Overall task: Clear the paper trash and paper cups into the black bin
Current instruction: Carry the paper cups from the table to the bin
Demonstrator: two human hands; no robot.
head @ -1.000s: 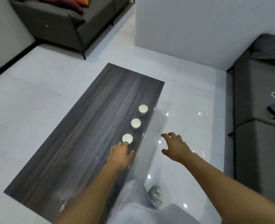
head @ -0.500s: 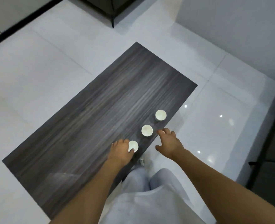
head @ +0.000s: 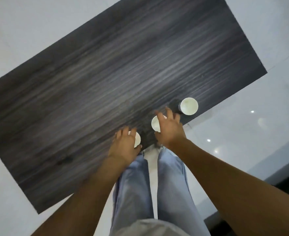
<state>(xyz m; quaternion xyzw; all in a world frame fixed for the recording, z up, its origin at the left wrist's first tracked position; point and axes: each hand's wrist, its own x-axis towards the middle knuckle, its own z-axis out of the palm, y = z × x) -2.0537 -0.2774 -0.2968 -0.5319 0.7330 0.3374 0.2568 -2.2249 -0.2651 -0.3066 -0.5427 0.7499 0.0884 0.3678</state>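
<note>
Head view, blurred with motion, looking straight down. A dark wood-grain table [head: 116, 79] is filling most of the frame, sitting on a pale glossy tiled floor [head: 242, 133].

Three white paper cups are standing upright in a row along the table's near edge, toward its right corner, open mouths up. The far cup [head: 188, 106] is standing alone nearest the right corner, untouched, just beside the right hand's fingertips but apart from them. The middle cup [head: 155, 124] is sitting half hidden under the right hand [head: 170, 132]. The near cup [head: 137, 139] is sitting right at the near edge, mostly hidden under the left hand [head: 125, 147].

Left hand is reaching over the near cup, fingers curving down around its far side and thumb lying against its near side, so it is grasping that cup. Right hand is spreading over the middle cup, fingers bent past its rim and thumb coming in on the near side; the blur is too strong to say whether they are closing on it or only touching it.

Both bare forearms are stretching in from the bottom of the frame. Legs in light blue jeans [head: 133, 184] are standing at the near edge.
</note>
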